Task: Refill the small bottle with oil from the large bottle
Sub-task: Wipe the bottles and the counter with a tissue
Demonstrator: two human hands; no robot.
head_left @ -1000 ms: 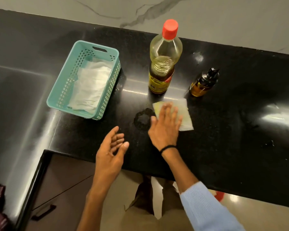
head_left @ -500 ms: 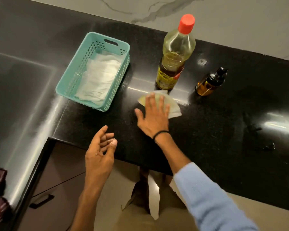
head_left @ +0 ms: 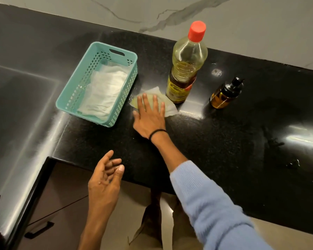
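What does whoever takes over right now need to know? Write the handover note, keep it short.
Right hand: flat, fingers straight, pressing an oily tissue onto the counter by the large bottle's base.
Left hand: open, holds nothing, off the counter's edge.
Large bottle: upright, red cap on.
Small bottle: upright to its right, pump top on, oil inside.
Done: both bottles closed; pouring looks finished.
Left: finish wiping, then drop the tissue, perhaps in the teal basket.
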